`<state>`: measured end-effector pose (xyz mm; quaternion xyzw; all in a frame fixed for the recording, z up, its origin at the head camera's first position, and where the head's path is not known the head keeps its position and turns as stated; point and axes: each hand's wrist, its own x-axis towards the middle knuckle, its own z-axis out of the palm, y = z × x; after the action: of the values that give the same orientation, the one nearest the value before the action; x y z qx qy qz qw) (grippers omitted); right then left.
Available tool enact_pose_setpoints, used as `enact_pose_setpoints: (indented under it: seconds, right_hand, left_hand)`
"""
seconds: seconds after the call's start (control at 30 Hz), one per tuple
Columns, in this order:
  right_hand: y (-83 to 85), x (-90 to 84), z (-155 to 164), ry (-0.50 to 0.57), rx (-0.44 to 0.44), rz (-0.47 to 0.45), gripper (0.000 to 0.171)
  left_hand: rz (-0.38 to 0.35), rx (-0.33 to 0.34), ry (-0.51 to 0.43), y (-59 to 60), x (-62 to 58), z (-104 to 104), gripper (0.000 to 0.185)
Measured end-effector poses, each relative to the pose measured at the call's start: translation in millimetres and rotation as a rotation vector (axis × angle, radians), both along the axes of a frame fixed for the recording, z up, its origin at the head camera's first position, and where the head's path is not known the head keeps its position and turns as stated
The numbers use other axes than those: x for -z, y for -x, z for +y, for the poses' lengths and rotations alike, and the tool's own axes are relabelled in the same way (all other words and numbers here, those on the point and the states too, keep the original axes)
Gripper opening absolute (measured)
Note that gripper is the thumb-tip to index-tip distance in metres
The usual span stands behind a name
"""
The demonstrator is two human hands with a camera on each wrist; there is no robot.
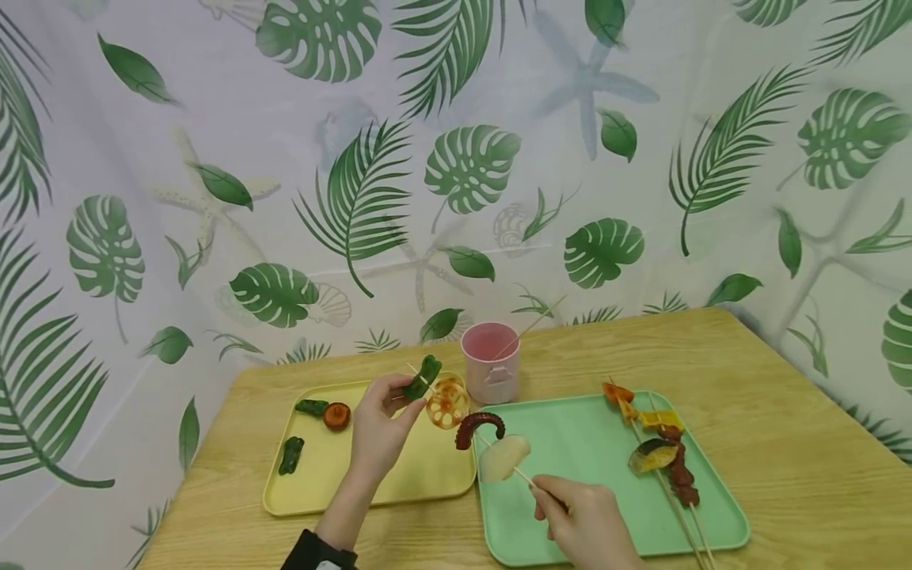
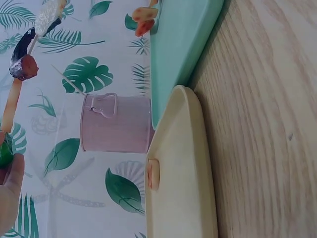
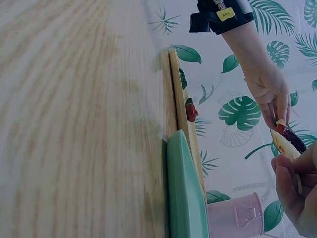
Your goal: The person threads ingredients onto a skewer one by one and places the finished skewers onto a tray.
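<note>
My right hand (image 1: 570, 507) pinches the near end of a thin wooden skewer (image 1: 523, 475) held over the green tray (image 1: 570, 546). Threaded along the skewer are a pale white slice (image 1: 503, 457), a curled dark red octopus piece (image 1: 479, 427), a lotus root slice (image 1: 447, 403) and a green pepper piece (image 1: 423, 377) near the tip. My left hand (image 1: 381, 427) pinches that green pepper piece above the yellow tray (image 1: 342, 491). The left wrist view shows the skewer's pieces (image 2: 24, 67) from below. In the right wrist view my right hand's fingers (image 3: 292, 191) curl round the stick.
A pink cup (image 1: 490, 362) with a skewer in it stands between the trays at the back. Green pepper pieces (image 1: 290, 454) and a mushroom (image 1: 336, 415) lie on the yellow tray. Two loaded skewers (image 1: 663, 447) lie on the green tray's right side. A leaf-print curtain hangs behind the wooden table (image 1: 784, 443).
</note>
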<state>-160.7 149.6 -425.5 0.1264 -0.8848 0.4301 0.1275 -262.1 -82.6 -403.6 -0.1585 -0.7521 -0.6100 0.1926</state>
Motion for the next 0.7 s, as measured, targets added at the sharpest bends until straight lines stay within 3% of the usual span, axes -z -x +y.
enact_pose_setpoints:
  seconds: [0.17,0.23,0.3,0.4,0.5,0.6,0.7]
  right_hand:
    - [3.2,3.8,12,0.17,-0.148,-0.331,0.019]
    - [4.4,6.8,17,0.247,-0.242,-0.442,0.022]
    - [4.5,10.0,21,0.259,-0.319,-0.495,0.023]
    - [1.0,14.2,25,0.147,-0.342,-0.46,0.022]
    - [-5.0,17.8,28,-0.033,-0.255,-0.333,0.019]
    - [-8.6,19.6,28,-0.148,-0.173,-0.231,0.019]
    - [-9.5,20.5,28,-0.182,-0.167,-0.176,0.026]
  left_hand:
    - [0.075,0.036,0.028,2.3,0.4,5,0.026]
    - [0.121,0.052,0.088,3.0,2.1,7,0.026]
    - [0.161,0.062,0.177,2.9,4.1,9,0.027]
    - [0.203,0.067,0.338,1.5,7.4,12,0.028]
    - [0.198,0.063,0.463,-1.1,9.1,13,0.026]
    - [0.167,0.065,0.511,-1.6,9.4,15,0.024]
    - [0.154,0.069,0.515,-0.4,7.9,17,0.023]
